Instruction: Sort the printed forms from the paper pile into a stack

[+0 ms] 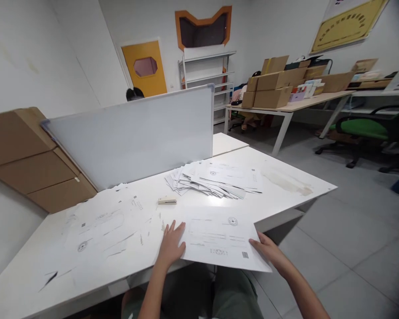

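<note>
A printed white sheet (219,239) lies at the near edge of the white table (286,186), its front part overhanging. My left hand (171,243) rests flat on the table at the sheet's left edge, fingers spread. My right hand (267,250) touches the sheet's right edge, fingers stretched out, with the tips at or under the paper. Neither hand grips anything.
A fanned pile of folded papers (216,179) lies further back. Loose printed sheets (99,226) cover the table's left. A small stapler-like object (166,200) sits between them. A whiteboard (136,133) stands behind, brown cardboard (29,159) on the left, a box-laden table (286,106) and green chair (362,128) to the right.
</note>
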`<state>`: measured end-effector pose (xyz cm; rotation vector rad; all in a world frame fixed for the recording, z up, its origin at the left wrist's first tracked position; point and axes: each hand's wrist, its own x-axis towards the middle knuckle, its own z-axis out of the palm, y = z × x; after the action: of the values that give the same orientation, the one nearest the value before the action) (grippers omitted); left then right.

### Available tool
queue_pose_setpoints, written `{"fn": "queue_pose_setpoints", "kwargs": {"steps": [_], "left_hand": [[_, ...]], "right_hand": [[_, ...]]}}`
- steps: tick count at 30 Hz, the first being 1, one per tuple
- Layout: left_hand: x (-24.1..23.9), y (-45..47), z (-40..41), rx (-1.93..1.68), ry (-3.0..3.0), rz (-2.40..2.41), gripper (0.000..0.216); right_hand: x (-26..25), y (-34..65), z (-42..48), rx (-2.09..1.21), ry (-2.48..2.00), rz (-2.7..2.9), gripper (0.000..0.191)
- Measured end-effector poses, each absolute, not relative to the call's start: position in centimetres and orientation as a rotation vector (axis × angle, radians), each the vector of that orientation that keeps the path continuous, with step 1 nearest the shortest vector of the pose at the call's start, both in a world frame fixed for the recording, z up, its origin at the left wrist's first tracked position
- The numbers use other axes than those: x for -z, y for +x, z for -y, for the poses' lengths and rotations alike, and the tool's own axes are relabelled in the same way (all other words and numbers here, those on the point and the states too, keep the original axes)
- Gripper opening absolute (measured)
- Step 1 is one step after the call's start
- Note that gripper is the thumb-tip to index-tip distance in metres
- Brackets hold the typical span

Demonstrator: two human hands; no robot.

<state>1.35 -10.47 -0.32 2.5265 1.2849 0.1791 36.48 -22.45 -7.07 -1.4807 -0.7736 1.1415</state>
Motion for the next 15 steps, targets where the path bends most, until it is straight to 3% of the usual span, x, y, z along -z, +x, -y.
{"fn": "queue_pose_setpoints", "kwargs": {"steps": [7, 15], "left_hand": [[0.0, 1.2, 11.4, -0.112, 2.447, -1.314, 0.065], [1.3, 1.6, 4.9, -0.423, 2.368, -1.657, 0.064]], "right_hand": [[7.3, 38.4, 18.9, -0.864, -1.709, 0.897, 0.057], [5.5, 36.8, 8.8, -0.741, -1.677, 1.170, 0.047]]}}
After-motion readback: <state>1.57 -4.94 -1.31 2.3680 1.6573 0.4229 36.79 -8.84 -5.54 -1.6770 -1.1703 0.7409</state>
